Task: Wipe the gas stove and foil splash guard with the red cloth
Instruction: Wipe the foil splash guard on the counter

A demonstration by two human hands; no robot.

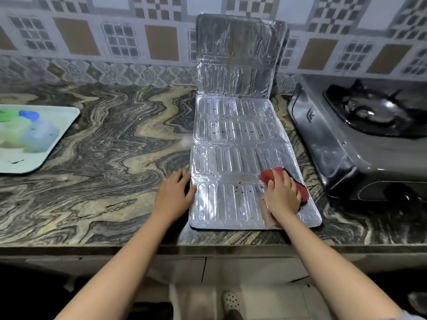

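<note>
The foil splash guard (233, 144) lies unfolded on the marbled counter, its far panel propped upright against the tiled wall. Brown specks dot its flat panels. My right hand (282, 195) presses the red cloth (269, 175) onto the guard's near right part, fingers closed over it. My left hand (173, 195) rests flat at the guard's near left edge, thumb on the foil, holding nothing. The gas stove (360, 135), grey with a black burner, stands to the right of the guard.
A pale tray (57, 139) with plastic containers sits at the counter's left. The counter's front edge (208, 248) runs below the guard. A foot in a white perforated shoe (231, 301) shows on the floor.
</note>
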